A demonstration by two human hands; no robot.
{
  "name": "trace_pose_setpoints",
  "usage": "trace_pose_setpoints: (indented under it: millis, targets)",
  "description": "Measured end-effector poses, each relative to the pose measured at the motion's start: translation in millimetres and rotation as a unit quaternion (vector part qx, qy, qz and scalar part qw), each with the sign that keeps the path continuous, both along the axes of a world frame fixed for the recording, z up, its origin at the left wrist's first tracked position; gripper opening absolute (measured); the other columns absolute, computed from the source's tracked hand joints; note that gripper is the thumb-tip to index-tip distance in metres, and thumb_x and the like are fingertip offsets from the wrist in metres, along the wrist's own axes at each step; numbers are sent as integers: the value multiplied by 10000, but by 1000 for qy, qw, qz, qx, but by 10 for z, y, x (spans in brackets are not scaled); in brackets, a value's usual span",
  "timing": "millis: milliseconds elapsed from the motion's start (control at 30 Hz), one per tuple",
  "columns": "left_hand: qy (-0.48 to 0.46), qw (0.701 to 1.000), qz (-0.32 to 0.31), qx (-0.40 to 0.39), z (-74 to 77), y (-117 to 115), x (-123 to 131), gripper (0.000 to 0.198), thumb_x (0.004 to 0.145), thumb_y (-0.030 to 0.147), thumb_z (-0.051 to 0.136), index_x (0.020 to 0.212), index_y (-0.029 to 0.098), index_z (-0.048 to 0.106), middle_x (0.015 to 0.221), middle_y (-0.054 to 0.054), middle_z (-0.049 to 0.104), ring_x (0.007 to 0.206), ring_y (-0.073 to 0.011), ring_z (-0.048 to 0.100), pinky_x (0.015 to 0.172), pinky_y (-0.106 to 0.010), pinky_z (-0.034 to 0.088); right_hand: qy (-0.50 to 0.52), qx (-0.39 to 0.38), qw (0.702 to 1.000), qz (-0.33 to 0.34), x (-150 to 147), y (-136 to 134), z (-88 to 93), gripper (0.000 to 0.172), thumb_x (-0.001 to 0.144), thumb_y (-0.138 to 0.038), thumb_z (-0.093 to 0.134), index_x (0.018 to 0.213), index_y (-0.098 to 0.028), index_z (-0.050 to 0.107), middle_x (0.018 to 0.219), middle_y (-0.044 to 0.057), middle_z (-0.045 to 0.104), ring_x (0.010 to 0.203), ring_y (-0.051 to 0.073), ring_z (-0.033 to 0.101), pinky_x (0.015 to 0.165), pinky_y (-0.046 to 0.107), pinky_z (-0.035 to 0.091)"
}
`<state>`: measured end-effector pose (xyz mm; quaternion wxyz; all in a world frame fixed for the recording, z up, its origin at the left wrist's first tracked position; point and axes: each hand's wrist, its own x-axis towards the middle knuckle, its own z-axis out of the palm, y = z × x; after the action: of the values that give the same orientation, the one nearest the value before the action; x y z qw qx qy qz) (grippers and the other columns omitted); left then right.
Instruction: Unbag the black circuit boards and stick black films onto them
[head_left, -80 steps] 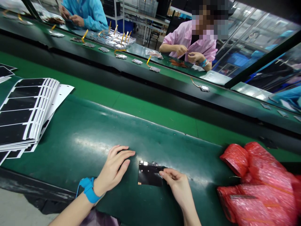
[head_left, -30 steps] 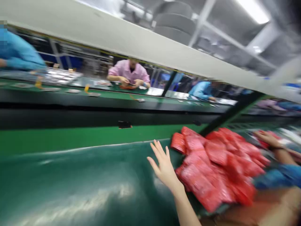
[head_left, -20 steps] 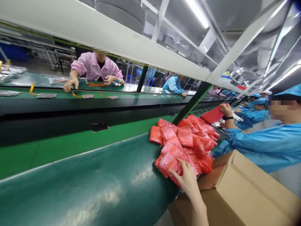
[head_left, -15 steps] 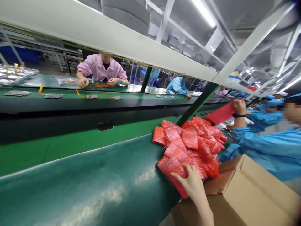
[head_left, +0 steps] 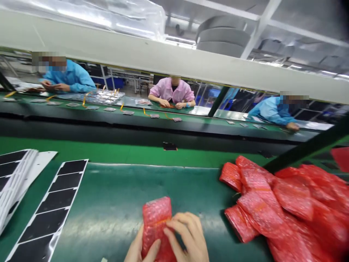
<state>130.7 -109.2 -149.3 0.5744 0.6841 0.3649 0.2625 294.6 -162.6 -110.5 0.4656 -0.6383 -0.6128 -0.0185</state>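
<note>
Head view: the left grip (head_left: pixel 139 247) and the right grip (head_left: pixel 185 236) are both closed on a crinkled, translucent red bubble pouch (head_left: pixel 155 225), which sits upright between them at the bottom of the frame. The right fingers (head_left: pixel 177 227) lap over the pouch's right edge, while the left fingers (head_left: pixel 154 249) press on its lower left side. Under the grips runs a dark green bench (head_left: pixel 109 189). Just right of the grips lies a heaped pile of red bubble pouches (head_left: pixel 275 203). To their left a long white backing sheet of black rectangular pads (head_left: pixel 51 207) lies flat, and a fanned stack of white-and-black sheets (head_left: pixel 16 178) sits farther left. Well beyond the grips, a person in a pink smock (head_left: pixel 171 91) and two people in blue smocks (head_left: pixel 272 111) (head_left: pixel 68 78) sit at a far green bench (head_left: pixel 201 122). A slick pouch like this seems best held with the fingers spread across both faces, pressing lightly so that it cannot slip and its bubbles stay uncrushed.
</note>
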Motion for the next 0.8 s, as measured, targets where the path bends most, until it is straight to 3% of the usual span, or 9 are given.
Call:
trace_pose_setpoints:
  millis: [100, 200, 300, 400, 533, 667, 800]
  targets:
    - [-26, 999, -38, -23, 51, 51, -67, 511, 936, 525, 525, 1339, 212, 548, 1231, -87, 669, 1133, -251, 643, 986, -312, 540, -76, -55, 990, 109, 119, 33, 132, 110, 961, -186, 588, 1022, -255, 648, 923, 30, 699, 841, 195, 642, 775, 316, 501]
    - [-28, 997, -71, -21, 105, 82, -110, 426, 924, 415, 517, 1299, 219, 562, 1153, -61, 688, 970, -206, 672, 916, -280, 553, -95, -76, 982, 144, 123, 80, 209, 106, 928, -155, 604, 988, -239, 629, 908, 16, 697, 802, 181, 627, 710, 288, 464]
    - [2, 997, -76, -28, 130, 85, -132, 397, 919, 342, 516, 1292, 212, 554, 1122, -42, 680, 933, -182, 650, 963, -265, 514, -88, -100, 978, 161, 49, 110, 205, 170, 796, -73, 627, 852, -230, 594, 829, -12, 669, 751, 169, 601, 682, 273, 433]
    - [29, 994, -94, -39, 115, 90, -141, 377, 913, 348, 526, 1256, 196, 566, 1020, -26, 689, 879, -173, 642, 1010, -259, 477, -79, -129, 975, 163, 36, 124, 209, 202, 698, -47, 634, 754, -220, 546, 770, -27, 632, 728, 161, 586, 678, 262, 424]
    - [48, 993, -99, -35, 125, 138, -120, 432, 932, 381, 470, 1311, 183, 525, 1162, -65, 674, 924, -189, 651, 924, -236, 504, -100, -140, 970, 172, 117, 158, 231, 199, 775, -35, 612, 845, -219, 583, 837, -25, 664, 756, 147, 618, 715, 250, 453]
    - [70, 992, -88, -53, 271, 167, -33, 453, 910, 365, 473, 1294, 132, 535, 1228, -97, 659, 894, -181, 648, 907, -222, 492, -160, -81, 976, 122, 129, 189, 132, 207, 741, -37, 583, 857, -209, 587, 837, -8, 681, 710, 163, 642, 664, 259, 486]
    - [84, 992, -79, -57, 405, 144, 59, 439, 893, 351, 463, 1246, 112, 568, 1153, -93, 687, 860, -182, 648, 853, -217, 488, -222, -71, 970, 67, 99, 223, 9, 195, 720, -36, 523, 798, -204, 581, 768, 12, 671, 623, 181, 654, 592, 270, 517]
